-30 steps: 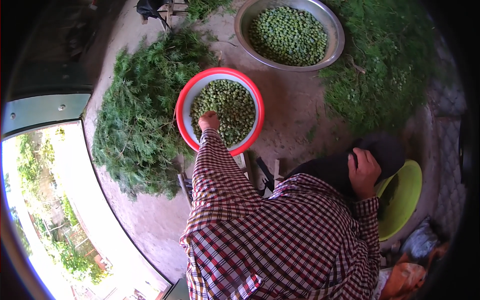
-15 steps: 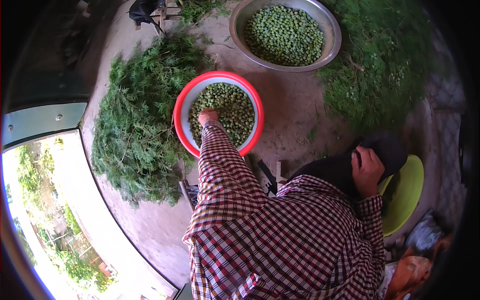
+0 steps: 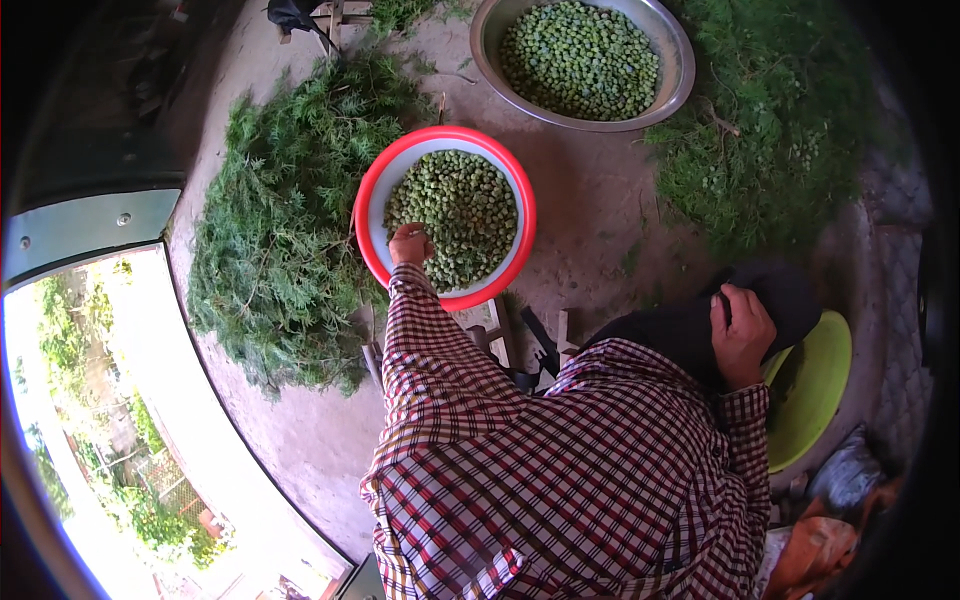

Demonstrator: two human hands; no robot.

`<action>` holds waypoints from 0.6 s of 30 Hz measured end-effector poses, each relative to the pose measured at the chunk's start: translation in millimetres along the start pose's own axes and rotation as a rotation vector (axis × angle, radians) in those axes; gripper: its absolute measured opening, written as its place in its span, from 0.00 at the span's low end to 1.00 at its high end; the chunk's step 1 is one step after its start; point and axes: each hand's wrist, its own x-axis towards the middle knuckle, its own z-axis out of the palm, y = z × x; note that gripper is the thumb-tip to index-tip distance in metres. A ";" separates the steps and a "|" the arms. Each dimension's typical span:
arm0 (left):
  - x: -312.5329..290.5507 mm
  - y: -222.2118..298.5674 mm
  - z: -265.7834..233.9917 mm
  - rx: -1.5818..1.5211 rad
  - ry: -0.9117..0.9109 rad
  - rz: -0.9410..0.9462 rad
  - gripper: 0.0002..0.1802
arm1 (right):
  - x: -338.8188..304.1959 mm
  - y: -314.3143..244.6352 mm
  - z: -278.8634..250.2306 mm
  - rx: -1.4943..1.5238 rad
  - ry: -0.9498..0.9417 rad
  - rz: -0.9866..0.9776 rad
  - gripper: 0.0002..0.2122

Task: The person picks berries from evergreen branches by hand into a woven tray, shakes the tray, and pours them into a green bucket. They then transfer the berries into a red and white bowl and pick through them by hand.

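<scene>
A round basin [image 3: 530, 225] with a red rim and pale inner wall stands ahead of me, holding a heap of small green seed cones [image 3: 465, 205]. My left hand [image 3: 410, 244] is over the near left part of the heap, just inside the rim. Its fingers are curled together, and whatever they may hold is too small to make out. My right hand [image 3: 742, 335] lies on my dark-trousered knee [image 3: 790, 300], fingers laid over the cloth and holding nothing.
A wide metal basin [image 3: 684, 80] of similar green cones stands farther off. Cut evergreen branches [image 3: 285, 230] are piled left of the red-rimmed basin, with another pile [image 3: 760, 140] at the far right. A yellow-green tub [image 3: 825, 390] sits beside my right knee.
My left hand has drawn back a little toward me, from among the cones to nearer the basin's rim. My right hand stays on the knee; the view has shifted slightly.
</scene>
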 end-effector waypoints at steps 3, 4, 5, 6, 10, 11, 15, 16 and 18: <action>6.1 -22.4 -11.2 0.250 0.025 -0.032 0.11 | -1.2 -0.3 1.0 0.013 0.002 -0.003 0.07; 5.1 -28.1 -6.7 0.546 0.098 0.076 0.11 | -1.6 -0.2 1.0 0.019 0.004 -0.005 0.07; 2.8 -33.2 -1.2 0.841 0.172 0.186 0.12 | -2.0 -0.2 0.7 0.018 0.005 -0.005 0.07; -9.8 -22.7 15.8 0.825 0.188 0.097 0.18 | -2.7 1.5 0.5 0.010 0.006 0.005 0.07; -22.5 -9.7 37.1 0.979 0.321 0.079 0.18 | -2.3 0.4 -0.7 0.009 0.013 -0.003 0.07; -22.2 -10.5 37.1 0.981 0.320 0.081 0.18 | -2.9 0.5 -1.2 0.009 0.013 -0.001 0.07; -10.8 -17.6 34.9 1.040 0.215 0.041 0.15 | -2.1 0.4 -1.8 0.006 0.020 0.006 0.07; -9.1 -19.2 33.1 1.053 0.251 0.093 0.15 | -2.8 0.8 -1.5 0.012 0.019 0.005 0.07; -4.4 -27.1 30.2 1.031 0.306 0.178 0.11 | -3.2 1.1 -2.3 0.017 0.021 0.010 0.07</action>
